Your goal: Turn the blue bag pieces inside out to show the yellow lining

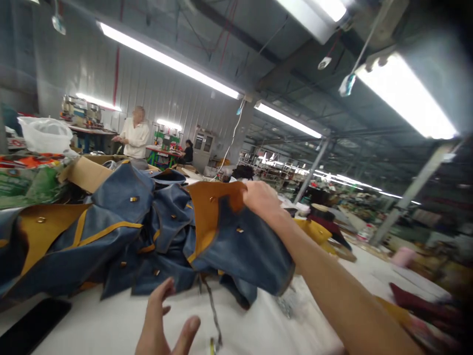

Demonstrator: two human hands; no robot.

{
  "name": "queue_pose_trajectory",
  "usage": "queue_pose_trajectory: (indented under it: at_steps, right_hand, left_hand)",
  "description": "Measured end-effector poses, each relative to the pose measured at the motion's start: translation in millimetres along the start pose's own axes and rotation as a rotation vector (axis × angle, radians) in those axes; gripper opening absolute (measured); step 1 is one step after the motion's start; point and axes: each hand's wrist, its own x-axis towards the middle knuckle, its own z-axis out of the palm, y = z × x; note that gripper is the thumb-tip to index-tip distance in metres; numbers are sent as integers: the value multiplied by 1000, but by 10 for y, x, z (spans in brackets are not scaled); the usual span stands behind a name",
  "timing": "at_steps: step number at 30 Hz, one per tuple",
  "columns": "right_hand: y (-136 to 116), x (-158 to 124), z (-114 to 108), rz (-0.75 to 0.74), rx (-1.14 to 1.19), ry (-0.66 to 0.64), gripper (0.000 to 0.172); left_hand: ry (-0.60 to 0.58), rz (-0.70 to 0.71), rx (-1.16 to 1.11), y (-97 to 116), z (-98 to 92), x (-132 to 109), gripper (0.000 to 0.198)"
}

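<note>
Near the centre, my right hand (263, 199) grips the upper edge of a blue leather piece (251, 246) with a tan-yellow inner side and a small metal clasp. Its lower end hangs over the white table. My left hand (166, 323) is low in the view, palm up, with thumb and fingers apart and nothing in it. Beyond it lies a heap of similar blue pieces (125, 236) with yellow trim and small clasps. A dark cord (212, 310) lies on the table just right of my left hand.
The white table (99, 320) holds a black phone (35, 323) at the lower left. Behind the heap are a cardboard box (88, 173) and a white plastic bag (46, 133). Yellow pieces (314, 231) lie at right. A person (136, 133) stands farther back.
</note>
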Motion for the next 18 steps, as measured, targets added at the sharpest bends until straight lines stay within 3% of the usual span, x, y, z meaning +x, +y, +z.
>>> queue_pose_trajectory:
  at_steps: [5, 7, 10, 12, 15, 17, 18]
  right_hand:
    - [53, -1055, 236, -273, 472, -271, 24]
    - [134, -1383, 444, -354, 621, -352, 21]
    - [223, -1760, 858, -369, 794, -481, 27]
    - [192, -1971, 1132, -394, 879, -549, 35]
    - [78, -2237, 1365, -380, 727, -409, 34]
    - [162, -2351, 1339, -332, 488, -228, 25]
    - [310, -2387, 1272, -322, 373, -162, 22]
  left_hand:
    - [-165, 48, 29, 281, 190, 391, 66]
    - [-180, 7, 127, 325, 262, 476, 76]
    - [-174, -102, 225, 338, 377, 406, 100]
    - [-270, -136, 338, 313, 411, 265, 111]
    - [-466, -119, 454, 201, 388, 64, 102]
    - [-508, -48, 374, 98, 467, 1, 71]
    - [-458, 17, 310, 55, 605, -5, 58]
